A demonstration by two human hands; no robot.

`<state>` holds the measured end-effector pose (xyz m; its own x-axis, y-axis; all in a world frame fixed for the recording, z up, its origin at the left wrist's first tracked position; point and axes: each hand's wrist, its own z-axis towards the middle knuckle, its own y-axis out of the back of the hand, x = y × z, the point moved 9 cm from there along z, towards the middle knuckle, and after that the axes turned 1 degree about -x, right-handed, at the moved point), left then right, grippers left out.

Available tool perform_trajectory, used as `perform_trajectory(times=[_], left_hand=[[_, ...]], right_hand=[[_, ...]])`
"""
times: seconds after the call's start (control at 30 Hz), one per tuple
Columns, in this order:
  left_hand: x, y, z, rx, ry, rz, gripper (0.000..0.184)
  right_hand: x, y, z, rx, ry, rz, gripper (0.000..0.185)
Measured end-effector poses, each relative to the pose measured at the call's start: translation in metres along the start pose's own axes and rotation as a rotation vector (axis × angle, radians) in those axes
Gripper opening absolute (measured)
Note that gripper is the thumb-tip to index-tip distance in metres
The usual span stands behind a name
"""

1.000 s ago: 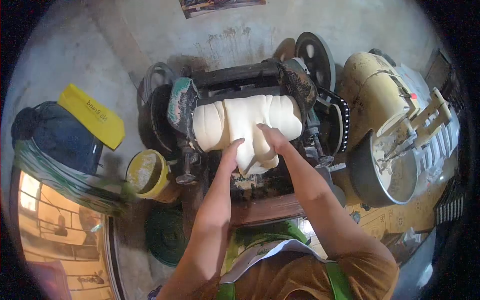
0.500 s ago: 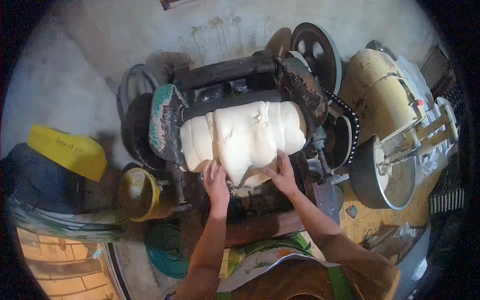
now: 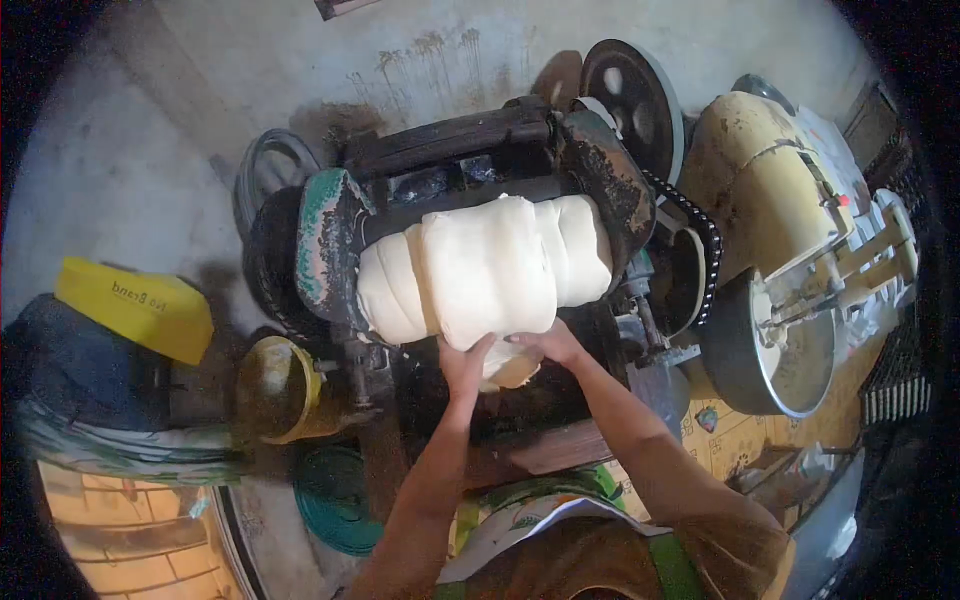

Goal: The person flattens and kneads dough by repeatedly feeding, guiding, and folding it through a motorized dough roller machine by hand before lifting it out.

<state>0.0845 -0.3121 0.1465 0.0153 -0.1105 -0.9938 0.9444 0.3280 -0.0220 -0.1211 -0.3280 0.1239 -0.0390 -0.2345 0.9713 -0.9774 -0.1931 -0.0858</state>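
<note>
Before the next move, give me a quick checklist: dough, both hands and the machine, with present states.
1. Folded dough lying between the machine's side frames: ok.
2. Left hand at the dough's near edge: ok; its grip is partly hidden.
3. Right hand at the same edge: ok, beside the left.
4. Both hands apart from the drive chain: ok.
5. Drive chain covered: not ok, its links are exposed on the right.
6. Dark roller stopped: cannot tell.

fingers (image 3: 527,340): partly behind dough (image 3: 490,265) | wall poster (image 3: 342,7): cut by top edge
</note>
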Motion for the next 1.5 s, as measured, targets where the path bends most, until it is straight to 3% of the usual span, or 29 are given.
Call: perform_trajectory(times=[0.1, 0.27, 0.37, 0.5, 0.93, 1.5], left_hand=[[-0.022, -0.004, 0.011, 0.151, 0.161, 0.023, 0.058], [-0.063, -0.007, 0.007, 0.224, 0.197, -0.091, 0.065], [-0.063, -0.009, -0.005, 0.270, 0.367, -0.248, 0.045], [-0.062, -0.006, -0.033, 0.305, 0.500, -0.273, 0.051], [-0.073, 0.009, -0.075, 0.259, 0.492, -0.335, 0.046], [-0.045, -0.009, -0.017, 0.290, 0.516, -0.341, 0.052]], right_hand=[[0.011, -0.003, -0.005, -0.024, -0.030, 0.148, 0.042], [0.024, -0.005, -0.013, -0.004, -0.033, 0.290, 0.042], [0.038, -0.006, -0.028, -0.027, -0.034, 0.331, 0.042], [0.045, -0.009, -0.052, -0.009, -0.079, 0.310, 0.040], [0.040, -0.016, -0.096, 0.029, -0.087, 0.356, 0.047], [0.019, 0.007, -0.018, -0.055, -0.094, 0.298, 0.045]])
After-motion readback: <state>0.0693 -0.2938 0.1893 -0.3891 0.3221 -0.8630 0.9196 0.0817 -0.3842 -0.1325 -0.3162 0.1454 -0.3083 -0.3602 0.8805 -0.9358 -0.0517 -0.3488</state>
